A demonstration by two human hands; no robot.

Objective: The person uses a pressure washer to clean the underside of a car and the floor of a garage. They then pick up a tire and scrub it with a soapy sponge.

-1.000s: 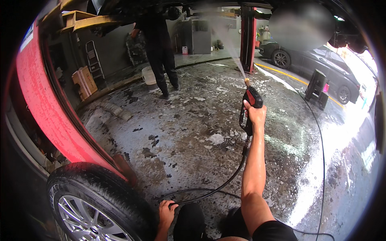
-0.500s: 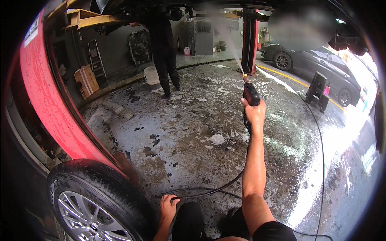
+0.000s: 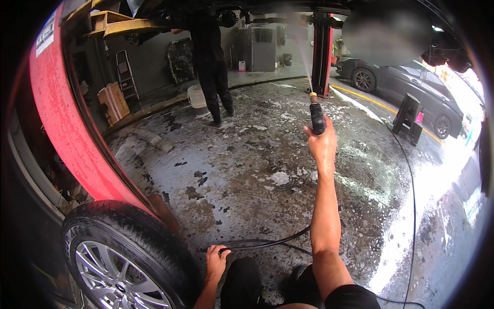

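My right hand (image 3: 323,145) is wrapped round the grip of a black pressure washer spray gun (image 3: 317,117) with a brass nozzle. The arm is stretched forward, and a white jet of water (image 3: 304,62) shoots from the nozzle up toward the vehicle underside (image 3: 288,7) overhead. Down by my knees, my left hand (image 3: 215,263) is closed on the black hose (image 3: 262,244), which loops across the wet floor toward my right arm. Just left of that hand stands a car wheel (image 3: 128,257) with a black tyre and silver spokes.
A red lift post (image 3: 62,113) rises close on the left, another red post (image 3: 322,56) farther ahead. A person in dark clothes (image 3: 210,67) stands beside a white bucket (image 3: 197,99). At right are a grey car (image 3: 406,82) and a black machine (image 3: 407,117). Foam patches lie on the floor (image 3: 242,170).
The spray gun has turned slightly in my right hand, and its jet has shifted a little. My left hand stays on the hose in nearly the same place.
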